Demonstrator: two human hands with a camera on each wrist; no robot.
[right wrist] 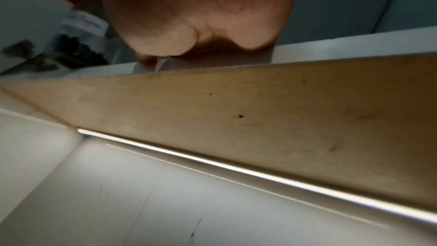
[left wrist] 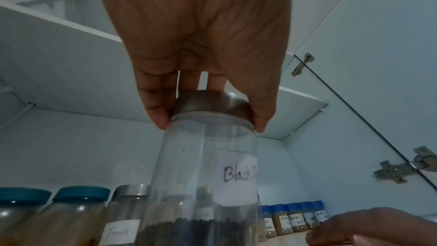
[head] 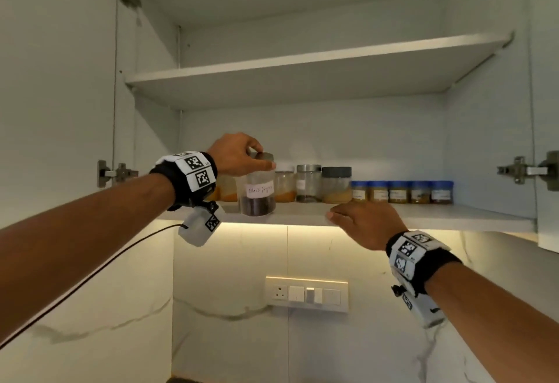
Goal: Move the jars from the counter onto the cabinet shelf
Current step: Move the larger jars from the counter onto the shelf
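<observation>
From the head camera, a left hand [head: 239, 154] grips the metal lid of a clear "Black Pepper" jar [head: 258, 189] at the front edge of the white lower cabinet shelf [head: 438, 216]; the right hand [head: 360, 222] rests on that edge, its fingers hidden. At the left wrist, fingertips [left wrist: 158, 117] clamp the lid; the label is cut off. At the right wrist, blur hides the fingers, so their state cannot be told.
</observation>
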